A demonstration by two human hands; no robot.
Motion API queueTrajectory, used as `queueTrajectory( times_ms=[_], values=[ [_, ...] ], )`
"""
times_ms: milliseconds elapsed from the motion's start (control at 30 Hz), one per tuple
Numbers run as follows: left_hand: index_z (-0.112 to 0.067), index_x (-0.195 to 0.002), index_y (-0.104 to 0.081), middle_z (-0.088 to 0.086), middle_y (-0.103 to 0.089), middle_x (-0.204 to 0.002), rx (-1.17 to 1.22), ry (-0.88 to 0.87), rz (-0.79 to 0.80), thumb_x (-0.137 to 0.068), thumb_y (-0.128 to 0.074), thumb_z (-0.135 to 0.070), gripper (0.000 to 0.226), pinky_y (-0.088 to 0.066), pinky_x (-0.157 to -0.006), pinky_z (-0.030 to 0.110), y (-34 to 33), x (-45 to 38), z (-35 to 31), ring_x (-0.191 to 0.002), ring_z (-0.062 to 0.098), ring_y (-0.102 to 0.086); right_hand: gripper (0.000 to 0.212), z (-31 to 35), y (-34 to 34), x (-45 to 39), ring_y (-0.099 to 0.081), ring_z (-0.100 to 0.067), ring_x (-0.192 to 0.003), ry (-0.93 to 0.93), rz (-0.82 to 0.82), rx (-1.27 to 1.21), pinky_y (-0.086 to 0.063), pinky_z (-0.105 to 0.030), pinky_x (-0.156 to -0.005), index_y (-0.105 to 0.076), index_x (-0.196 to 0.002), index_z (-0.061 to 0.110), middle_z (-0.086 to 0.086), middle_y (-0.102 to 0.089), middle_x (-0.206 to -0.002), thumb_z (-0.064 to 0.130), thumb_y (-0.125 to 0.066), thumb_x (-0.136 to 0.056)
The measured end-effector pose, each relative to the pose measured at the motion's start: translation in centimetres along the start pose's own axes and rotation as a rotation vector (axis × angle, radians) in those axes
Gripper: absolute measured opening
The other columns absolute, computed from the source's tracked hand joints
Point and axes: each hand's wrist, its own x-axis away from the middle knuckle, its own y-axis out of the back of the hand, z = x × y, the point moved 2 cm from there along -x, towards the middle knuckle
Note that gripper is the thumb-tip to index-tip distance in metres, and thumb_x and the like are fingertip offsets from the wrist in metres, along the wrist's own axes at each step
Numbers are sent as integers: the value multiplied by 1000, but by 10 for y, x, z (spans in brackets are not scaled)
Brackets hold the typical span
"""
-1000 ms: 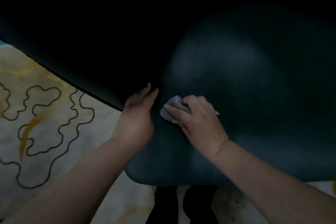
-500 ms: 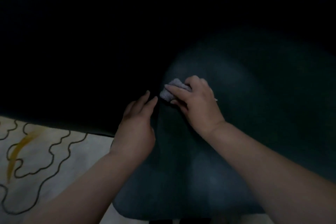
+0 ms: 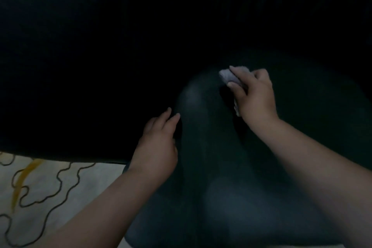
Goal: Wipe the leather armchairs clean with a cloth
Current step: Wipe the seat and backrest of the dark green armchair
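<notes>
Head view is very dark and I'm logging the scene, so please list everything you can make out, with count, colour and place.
dark green leather armchair: one, dark green to black, fills the top and the lower right; its far parts are lost in shadow.
small crumpled grey cloth: one, pale grey, right of centre, against the leather.
cream floor covering with black wavy lines and yellow streaks: one, lower left.
left hand: one, bare, fingers straight, resting on the leather at the centre.
right hand: one, bare, gripping the cloth, right of centre.
</notes>
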Motion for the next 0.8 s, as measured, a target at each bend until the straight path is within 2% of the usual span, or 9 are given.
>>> queueTrajectory(
  times_ms=[133, 200, 267, 333, 500, 567, 633, 733, 800],
  values=[
    [-25, -147, -27, -4, -20, -156, -24, 24, 36, -88, -53, -14, 65, -19, -112, 27, 25, 9, -20, -136, 16, -18, 40, 6, 17, 25, -46, -9, -90, -47, 68, 2, -32, -7, -80, -55, -130, 30, 0, -41, -102, 23, -61, -91],
    [-26, -148, -26, -5, -21, -155, -32, 32, 48, -89, -52, -17, 65, -22, -111, 30, 43, 13, -31, -136, 16, -17, 39, 13, 25, 36, -46, -3, -83, -98, 57, -55, -31, 1, -75, -57, -129, 29, 0, -41, -101, 20, -61, -91],
    [-26, -147, -27, -5, -25, -154, -52, 18, 40, -88, -52, -17, 64, -25, -110, 30, 64, 19, -41, -134, 16, -20, 37, 25, 35, 44, -46, 1, -80, -169, 35, -138, -31, 3, -73, -59, -128, 28, 2, -40, -99, 19, -61, -91],
    [-24, -146, -31, -4, -32, -151, -79, -2, 11, -88, -53, -16, 62, -27, -108, 31, 84, 26, -51, -132, 18, -26, 36, 39, 44, 51, -47, 0, -83, -205, 34, -186, -33, -2, -78, -59, -126, 30, 5, -40, -99, 21, -61, -91],
    [-20, -138, -45, -2, -46, -139, -98, -20, -57, -88, -56, -14, 52, -27, -106, 27, 138, 42, -78, -123, 19, -38, 38, 89, 62, 58, -48, 0, -89, -156, 10, -265, -30, 3, -80, -58, -126, 32, 7, -41, -98, 23, -62, -90],
    [-14, -126, -59, 3, -59, -121, -110, -48, -141, -81, -65, -6, 46, -41, -94, 34, 166, 48, -90, -107, 24, -51, 39, 113, 63, 57, -49, 0, -92, -133, 12, -298, -32, -1, -82, -56, -128, 33, 8, -42, -100, 24, -62, -90],
    [-12, -115, -66, 2, -64, -108, -108, -95, -289, -76, -68, -1, 41, -46, -84, 34, 194, 52, -96, -95, 23, -54, 40, 138, 60, 56, -49, 3, -94, -121, 24, -380, -35, -2, -83, -54, -129, 37, 12, -42, -100, 26, -60, -91],
    [-17, -114, -66, -6, -58, -106, -26, -140, -478, -81, -55, -4, 38, -33, -90, 17, 237, 63, -87, -98, 14, -47, 41, 177, 50, 61, -51, 6, -93, -116, 22, -529, -35, 1, -81, -54, -128, 42, 14, -43, -100, 26, -60, -90],
    [-22, -115, -65, -13, -52, -109, 40, -97, -564, -82, -49, -8, 40, -25, -92, 9, 267, 67, -69, -104, 10, -43, 41, 205, 43, 65, -52, 5, -94, -94, 12, -602, -35, 1, -82, -55, -127, 43, 12, -44, -101, 25, -60, -90]
  ],
)
